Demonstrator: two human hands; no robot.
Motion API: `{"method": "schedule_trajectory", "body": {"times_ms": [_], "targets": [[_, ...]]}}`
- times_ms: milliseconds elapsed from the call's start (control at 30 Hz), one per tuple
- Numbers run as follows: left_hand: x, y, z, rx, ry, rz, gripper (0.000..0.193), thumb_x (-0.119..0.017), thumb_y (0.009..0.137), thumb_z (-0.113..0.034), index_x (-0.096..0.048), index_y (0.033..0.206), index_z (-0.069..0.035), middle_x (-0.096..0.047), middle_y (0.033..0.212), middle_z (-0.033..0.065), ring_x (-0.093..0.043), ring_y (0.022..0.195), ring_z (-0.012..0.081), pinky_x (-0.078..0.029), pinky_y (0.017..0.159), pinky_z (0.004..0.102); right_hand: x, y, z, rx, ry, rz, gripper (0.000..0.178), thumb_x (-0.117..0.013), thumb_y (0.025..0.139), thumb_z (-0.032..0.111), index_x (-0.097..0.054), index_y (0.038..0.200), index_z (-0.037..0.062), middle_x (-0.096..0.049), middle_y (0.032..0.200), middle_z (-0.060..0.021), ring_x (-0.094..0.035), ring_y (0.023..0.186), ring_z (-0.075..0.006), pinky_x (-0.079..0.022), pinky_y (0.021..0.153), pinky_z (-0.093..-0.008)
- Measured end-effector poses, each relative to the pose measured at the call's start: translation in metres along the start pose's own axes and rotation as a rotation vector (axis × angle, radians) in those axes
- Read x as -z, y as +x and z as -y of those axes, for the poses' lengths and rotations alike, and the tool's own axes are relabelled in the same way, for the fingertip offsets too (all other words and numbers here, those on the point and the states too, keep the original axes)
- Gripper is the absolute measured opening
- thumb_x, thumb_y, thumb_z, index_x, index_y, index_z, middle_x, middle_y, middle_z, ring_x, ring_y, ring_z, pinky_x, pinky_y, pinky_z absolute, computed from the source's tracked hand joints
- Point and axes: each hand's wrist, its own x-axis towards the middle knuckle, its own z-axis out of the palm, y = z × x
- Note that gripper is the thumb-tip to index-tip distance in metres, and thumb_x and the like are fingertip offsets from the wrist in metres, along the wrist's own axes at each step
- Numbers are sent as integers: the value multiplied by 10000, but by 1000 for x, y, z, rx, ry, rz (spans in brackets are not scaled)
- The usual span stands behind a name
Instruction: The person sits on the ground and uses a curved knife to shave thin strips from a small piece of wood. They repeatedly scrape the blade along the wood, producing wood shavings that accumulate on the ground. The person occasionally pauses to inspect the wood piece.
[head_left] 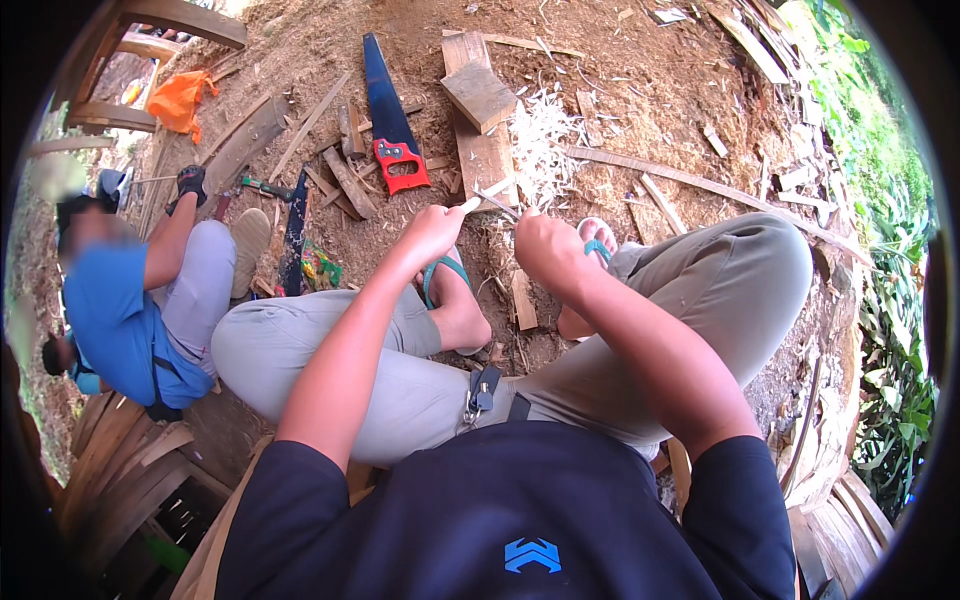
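Pale wood, a thin stick [468, 206], is held in the person's left hand [430, 235], whose fingers are closed around its near end. The right hand [548, 250] is closed too, on a tool with a narrow metal blade [497, 205]; its handle is hidden in the fist. The stick's long axis points away and to the right, the blade away and to the left, both over the near end of a rough, flat plank [482, 155]. Across this plank lies a thick wooden block [480, 97]. Curly whitish shavings [543, 135] gather along the plank's right edge.
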Motion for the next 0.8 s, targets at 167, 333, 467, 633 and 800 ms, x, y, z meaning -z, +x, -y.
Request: {"method": "schedule_trajectory", "body": {"times_ms": [167, 333, 467, 633, 800], "targets": [[14, -28, -26, -50, -107, -194, 386, -448, 880, -296, -642, 867, 37, -648, 600, 114, -626, 509, 234, -491, 452, 341, 10, 9, 7, -29, 109, 8, 184, -581, 844, 135, -643, 933, -15, -692, 859, -136, -709, 769, -242, -558, 547, -324], [18, -27, -32, 116, -255, 94, 370, -410, 904, -290, -600, 903, 28, -652, 655, 109, -532, 436, 143, -417, 395, 285, 22, 5, 7, 33, -1, 75, 216, -627, 819, 136, -641, 972, -15, -682, 935, -134, -703, 827, -223, -560, 551, -322], [-6, -17, -37, 167, -333, 234, 343, -384, 927, -314, -519, 897, 0, -603, 645, 95, -466, 406, 119, -372, 369, 275, 38, -11, 3, 62, -62, 178, 259, -647, 813, 137, -622, 1017, -20, -676, 986, -135, -697, 870, -216, -564, 581, -315], [-42, 8, -20, 98, -239, 205, 425, -366, 937, -354, -511, 722, -17, -516, 526, 63, -483, 390, 162, -402, 377, 336, 35, -2, 2, -46, -10, 184, 266, -584, 857, 156, -604, 1045, -30, -684, 989, -159, -700, 873, -239, -565, 616, -317], [-32, 3, -25, 127, -378, 215, 478, -288, 940, -392, -502, 743, -13, -509, 519, 65, -479, 391, 167, -398, 378, 335, 20, 14, -13, -86, 116, 24, 270, -459, 933, 205, -578, 998, -28, -689, 827, -155, -701, 759, -281, -561, 611, -355]]}}
